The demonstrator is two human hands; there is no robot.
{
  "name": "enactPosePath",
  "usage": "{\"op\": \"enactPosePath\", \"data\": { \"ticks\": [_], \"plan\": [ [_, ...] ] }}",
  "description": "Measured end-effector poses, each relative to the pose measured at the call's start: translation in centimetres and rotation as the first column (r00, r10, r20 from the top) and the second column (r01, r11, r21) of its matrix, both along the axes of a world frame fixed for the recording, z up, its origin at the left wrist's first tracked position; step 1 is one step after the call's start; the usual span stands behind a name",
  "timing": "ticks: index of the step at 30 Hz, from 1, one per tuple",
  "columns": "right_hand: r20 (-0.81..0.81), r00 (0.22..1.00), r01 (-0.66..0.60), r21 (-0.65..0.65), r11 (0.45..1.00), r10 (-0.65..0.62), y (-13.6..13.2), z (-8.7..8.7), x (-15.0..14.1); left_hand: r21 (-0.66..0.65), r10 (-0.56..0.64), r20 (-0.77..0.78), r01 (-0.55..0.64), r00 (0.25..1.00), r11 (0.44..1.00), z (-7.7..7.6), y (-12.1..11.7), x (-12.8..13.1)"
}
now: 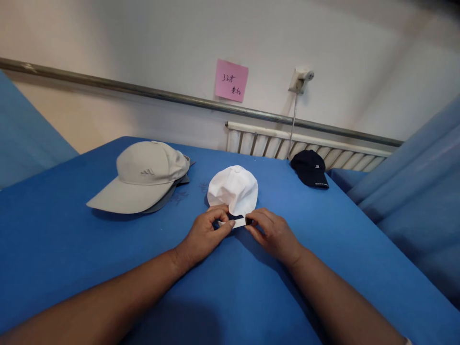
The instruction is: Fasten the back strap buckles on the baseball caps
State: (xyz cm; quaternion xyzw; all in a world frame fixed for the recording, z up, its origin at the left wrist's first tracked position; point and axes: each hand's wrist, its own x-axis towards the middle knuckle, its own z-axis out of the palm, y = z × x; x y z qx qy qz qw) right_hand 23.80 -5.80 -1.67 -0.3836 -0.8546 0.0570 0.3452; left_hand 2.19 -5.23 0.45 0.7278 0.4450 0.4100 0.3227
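Observation:
A white cap (235, 186) lies on the blue table (230, 287) with its back opening toward me. Its white strap (238, 223) runs between my two hands. With thumb and fingers, my left hand (206, 230) pinches the strap's left part. At the strap's other end, my right hand (275, 235) grips a small dark buckle (248, 220) between thumb and fingertips. The cap's brim is hidden from this side.
Light grey caps, stacked with a darker one beneath, sit at the left, the top cap (143, 167) facing left. A black cap (309, 167) rests near the far right edge. Behind the table are a radiator (266, 141), a metal pipe (172, 96) and a pink note (232, 80). Blue curtains (413, 167) hang at the sides.

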Motion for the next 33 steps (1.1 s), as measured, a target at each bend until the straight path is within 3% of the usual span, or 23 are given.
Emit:
{"op": "enactPosePath", "data": {
  "ticks": [7, 13, 21, 33],
  "plan": [
    [0.018, 0.999, -0.030, 0.072, 0.997, 0.029, -0.01, -0.17, -0.04, 0.026, -0.007, -0.016, 0.008, 1.000, 1.000, -0.05, -0.12, 0.01],
    [-0.004, 1.000, -0.020, 0.048, 0.999, 0.020, -0.15, 0.18, -0.10, 0.039, 0.029, -0.004, -0.029, 1.000, 0.999, -0.34, 0.08, -0.18],
    [-0.027, 0.998, -0.047, 0.149, 0.988, 0.051, 0.14, -0.25, -0.10, 0.017, -0.004, 0.017, 0.004, 1.000, 1.000, -0.39, 0.08, -0.15],
    [-0.022, 0.999, -0.045, 0.162, 0.986, 0.049, 0.12, -0.36, -0.31, 0.021, -0.034, -0.004, 0.034, 0.999, 0.999, -0.55, 0.14, -0.15]
  ]
}}
